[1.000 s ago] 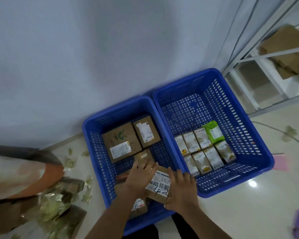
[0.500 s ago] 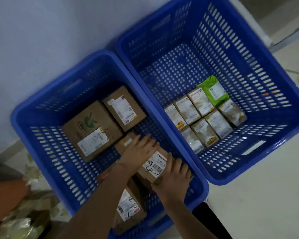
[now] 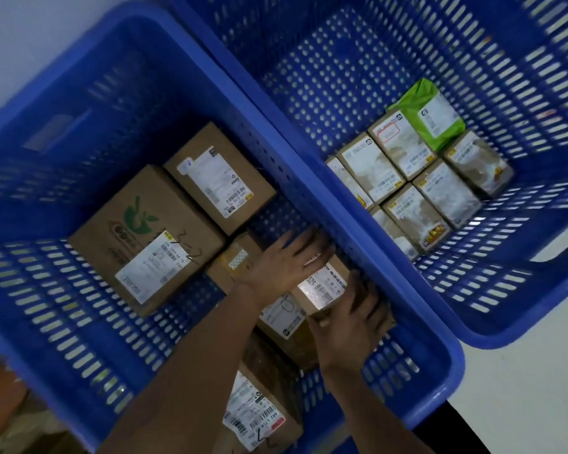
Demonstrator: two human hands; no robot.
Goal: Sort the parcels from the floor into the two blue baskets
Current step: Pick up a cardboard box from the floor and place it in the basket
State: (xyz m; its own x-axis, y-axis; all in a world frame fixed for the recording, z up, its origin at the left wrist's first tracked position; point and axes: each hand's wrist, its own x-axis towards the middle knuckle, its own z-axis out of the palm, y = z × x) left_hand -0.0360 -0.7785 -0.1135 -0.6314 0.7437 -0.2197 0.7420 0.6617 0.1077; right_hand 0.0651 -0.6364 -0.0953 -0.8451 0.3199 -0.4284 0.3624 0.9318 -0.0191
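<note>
Both hands reach into the left blue basket (image 3: 79,60) and hold a small cardboard parcel (image 3: 323,286) with a white label against the basket's right wall. My left hand (image 3: 282,262) lies over its far end, my right hand (image 3: 351,326) grips its near end. Around it lie a large box with a green logo (image 3: 145,231), a labelled box (image 3: 220,178) behind, and more boxes (image 3: 259,411) in front. The right blue basket (image 3: 522,306) holds several small pale packets (image 3: 417,188) and a green pouch (image 3: 430,116).
A white wall rises at the top left. Pale floor (image 3: 522,398) shows at the bottom right beside the baskets. Brown shapes lie on the floor at the bottom left corner, too dark to name.
The camera has come much closer to the baskets. Both hands have lowered the labelled parcel deeper into the left basket, down beside its right wall.
</note>
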